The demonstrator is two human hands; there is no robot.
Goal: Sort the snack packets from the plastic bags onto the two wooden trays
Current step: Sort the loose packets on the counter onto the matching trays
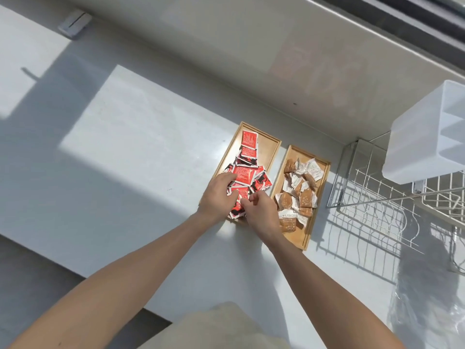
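Left hand (219,195) spread flat on red packets (245,173), right hand (261,210) curled loosely beside, grip unclear

Both forearms are bare with no sleeves, watch or rings showing, and a pale beige cloth garment (221,326) covers the torso.
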